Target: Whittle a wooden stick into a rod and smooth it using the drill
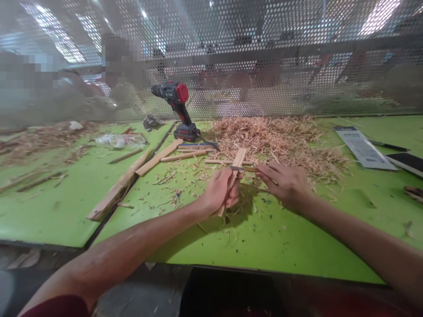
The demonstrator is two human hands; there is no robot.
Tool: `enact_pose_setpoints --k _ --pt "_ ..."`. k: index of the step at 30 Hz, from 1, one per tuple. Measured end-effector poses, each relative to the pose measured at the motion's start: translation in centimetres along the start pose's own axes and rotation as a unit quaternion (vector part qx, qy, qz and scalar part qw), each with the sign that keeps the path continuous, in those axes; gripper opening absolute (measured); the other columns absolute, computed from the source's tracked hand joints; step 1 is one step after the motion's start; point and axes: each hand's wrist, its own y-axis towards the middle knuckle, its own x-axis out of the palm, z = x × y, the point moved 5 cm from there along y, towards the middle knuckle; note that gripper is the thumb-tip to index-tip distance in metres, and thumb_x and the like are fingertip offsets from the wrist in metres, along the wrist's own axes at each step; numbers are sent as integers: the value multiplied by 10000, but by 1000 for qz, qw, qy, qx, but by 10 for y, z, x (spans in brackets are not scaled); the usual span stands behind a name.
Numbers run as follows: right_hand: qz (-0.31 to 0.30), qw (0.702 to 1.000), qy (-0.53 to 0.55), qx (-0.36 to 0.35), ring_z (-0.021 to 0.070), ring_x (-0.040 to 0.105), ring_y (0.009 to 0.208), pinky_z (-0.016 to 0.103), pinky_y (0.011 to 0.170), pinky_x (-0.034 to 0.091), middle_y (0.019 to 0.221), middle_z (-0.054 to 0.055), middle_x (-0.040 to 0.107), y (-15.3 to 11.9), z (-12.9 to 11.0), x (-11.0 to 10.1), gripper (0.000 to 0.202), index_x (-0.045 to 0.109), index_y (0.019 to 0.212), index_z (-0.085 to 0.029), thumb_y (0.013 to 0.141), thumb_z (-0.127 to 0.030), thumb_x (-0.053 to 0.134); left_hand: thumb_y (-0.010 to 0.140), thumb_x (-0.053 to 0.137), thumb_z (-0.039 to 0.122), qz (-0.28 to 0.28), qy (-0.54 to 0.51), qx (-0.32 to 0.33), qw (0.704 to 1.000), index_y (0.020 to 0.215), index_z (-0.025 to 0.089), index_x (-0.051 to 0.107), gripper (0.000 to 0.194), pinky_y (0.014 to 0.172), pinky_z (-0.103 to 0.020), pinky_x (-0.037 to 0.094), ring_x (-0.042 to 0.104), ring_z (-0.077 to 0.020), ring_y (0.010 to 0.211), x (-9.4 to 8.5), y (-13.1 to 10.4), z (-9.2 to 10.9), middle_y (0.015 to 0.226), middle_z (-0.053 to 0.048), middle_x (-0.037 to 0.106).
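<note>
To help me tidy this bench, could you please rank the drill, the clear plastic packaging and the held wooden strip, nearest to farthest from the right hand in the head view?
From the right hand:
1. Wooden strip: just left, in the left hand.
2. Drill: farther left, standing toward the back.
3. Clear plastic packaging: leftmost.

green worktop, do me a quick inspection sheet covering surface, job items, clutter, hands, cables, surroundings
Surface: green worktop, dark seam on the left, scattered shavings and specks.
Job items: wooden strip, thin-bladed tool across it.
Clutter: shavings heap, upright drill, plastic packet to the left, flat package to the right.
Hands: left hand grips the strip; right hand holds the tool.
Cables: nothing seen.
Surroundings: perforated screen behind the worktop; shapes beyond it unclear.
</note>
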Motion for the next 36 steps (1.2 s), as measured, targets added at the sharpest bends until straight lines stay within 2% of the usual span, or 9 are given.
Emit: enact_pose_setpoints --k 5,13,17,29,32,36 --pt "24 999 -2 -30 151 525 483 284 382 349 710 45 695 1 8 2 419 800 1141 -274 1122 -425 409 1052 388 314 1 8 -19 1000 812 179 570 331 325 -174 297 328 -59 333 2 -2 -5 474 70 443" --pt "13 997 50 60 176 501 508 317 416 318 715 70 687 7 18 -2 458 817 978 -307 1046 -594 467 1055 311 262 26 -3 -12 1000 800 191 552 359 318 -181 234 290 -63 301 17 -5 4 433 77 407" --pt "16 994 67 80 176 485 516 319 430 303 721 74 682 8 20 -4 409 812 936 -309 1017 -576 513 1056 340 286 4 -15 -16 1000 813 189 559 342 336 -181 231 288 -60 312 19 -7 5 439 75 413" --pt "6 996 38 83 147 484 512 301 434 304 700 42 678 8 20 -5 279 817 995 -299 998 -459 588 1082 358 328 -29 -24 -14 999 872 166 585 349 343 -168 266 305 -54 340 13 -8 0 464 74 428" --pt "25 995 11 97 138 475 488 294 413 288 703 38 697 7 37 -7 306 817 1005 -283 1025 -431 550 1088 371 365 -44 -1 -16 999 899 170 595 351 338 -169 281 332 -56 345 16 -14 -1 485 67 442" --pt "91 985 -31 146 123 473 441 271 401 275 614 14 690 4 77 -19 321 810 925 -215 1029 -320 526 1092 383 427 -147 37 -45 987 929 186 604 365 339 -188 299 370 -66 338 31 -29 -9 500 49 472"
